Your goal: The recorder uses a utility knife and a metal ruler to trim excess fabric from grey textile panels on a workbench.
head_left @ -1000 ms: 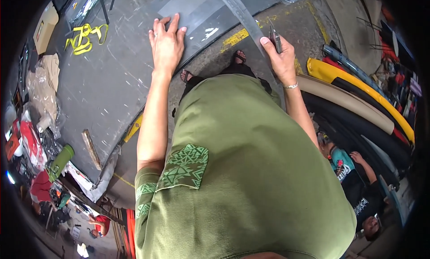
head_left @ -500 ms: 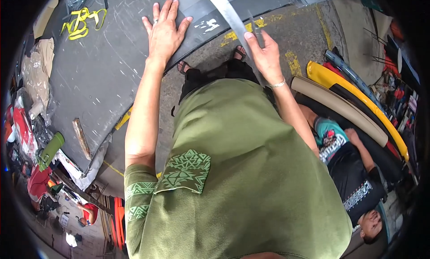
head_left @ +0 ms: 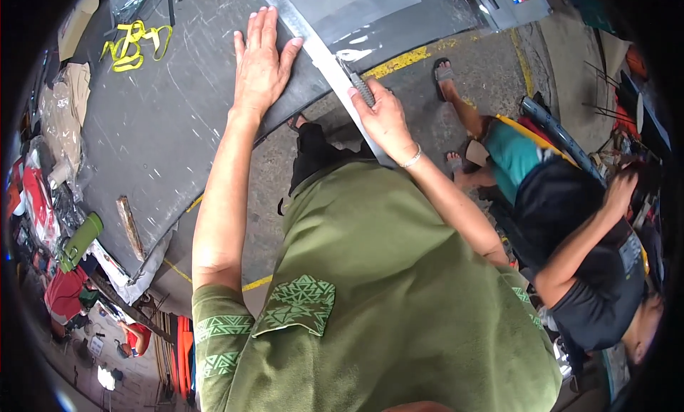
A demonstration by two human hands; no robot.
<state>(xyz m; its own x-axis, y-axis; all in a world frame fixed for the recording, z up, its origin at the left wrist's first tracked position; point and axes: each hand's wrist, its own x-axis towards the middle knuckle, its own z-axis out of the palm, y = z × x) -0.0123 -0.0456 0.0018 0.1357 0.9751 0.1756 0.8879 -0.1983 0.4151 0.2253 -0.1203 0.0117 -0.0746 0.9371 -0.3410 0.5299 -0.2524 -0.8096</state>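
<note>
The left hand (head_left: pixel 260 66) is laid flat, palm down, on a large dark grey sheet (head_left: pixel 164 127) that covers the surface toward eleven o'clock; its fingers (head_left: pixel 256 31) are stretched out and slightly apart, with nothing gripped. A long metal straightedge (head_left: pixel 313 45) is seen running from twelve o'clock down toward the centre, just beside the left thumb. The right hand (head_left: pixel 385 120) is closed around a grey-handled cutting tool (head_left: pixel 361 88), its fingers clamped on the handle, and the tool is held against the straightedge at the sheet's lower edge. A yellow strap (head_left: pixel 132 45) is lying on the sheet at ten o'clock. Another person in a black shirt (head_left: pixel 584 269) is crouched on the concrete floor (head_left: pixel 491 70) at three to four o'clock.
</note>
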